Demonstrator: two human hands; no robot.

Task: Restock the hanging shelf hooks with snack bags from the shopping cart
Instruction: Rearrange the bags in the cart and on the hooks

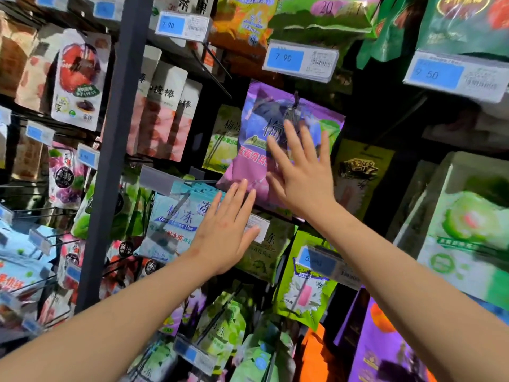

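Observation:
A purple snack bag (256, 139) hangs tilted from a metal hook (296, 102) in the middle of the rack. My right hand (303, 172) lies flat on its front with straight, spread fingers. My left hand (228, 224) is open too, its fingertips at the bag's lower left corner, over a price label (257, 227). Neither hand holds anything. The shopping cart is out of view.
A dark upright post (115, 150) splits the rack. Light blue bags (176, 219) hang left of my left hand, olive green ones (360, 172) to the right, lime bags (303, 285) below. Price tags (300, 60) jut out above. Large green bags (473, 230) fill the right side.

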